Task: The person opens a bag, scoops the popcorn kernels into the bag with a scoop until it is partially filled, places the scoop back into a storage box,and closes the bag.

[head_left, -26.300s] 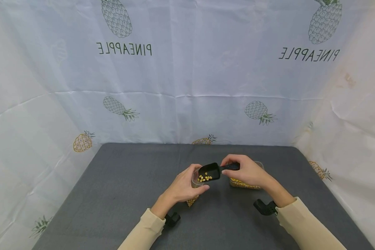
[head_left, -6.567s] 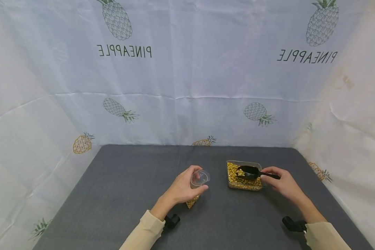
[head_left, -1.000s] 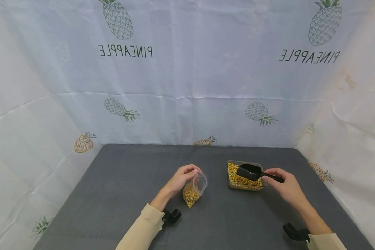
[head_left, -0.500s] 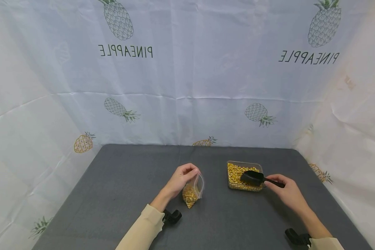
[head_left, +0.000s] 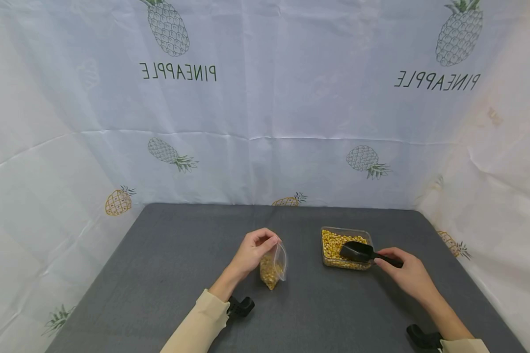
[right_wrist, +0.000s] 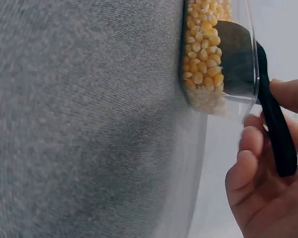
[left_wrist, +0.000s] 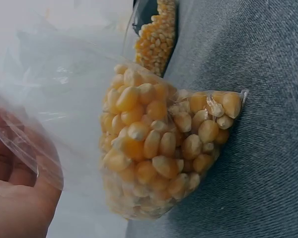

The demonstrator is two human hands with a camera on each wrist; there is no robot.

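In the head view my left hand (head_left: 251, 252) pinches the top edge of a clear zip bag (head_left: 280, 259), whose mouth gapes toward the right. Yellow corn kernels (left_wrist: 144, 144) fill the bag's lower part, down to its pointed bottom corner. To the right, my right hand (head_left: 406, 272) holds the handle of a black scoop (head_left: 357, 251), thumb against it in the right wrist view. The scoop's bowl lies face down on the corn (right_wrist: 203, 54) in a clear rectangular container (head_left: 346, 265).
A grey cloth-covered table (head_left: 181, 264) lies under everything. White curtains (head_left: 265, 98) printed with pineapples hang behind it and at both sides. Black wrist mounts (head_left: 242, 307) sit on both forearms.
Long ago the right hand held the scoop with kernels at the bag. Since then the scoop has turned over onto the container's corn. My left hand now pinches one edge, and the bag has risen slightly.
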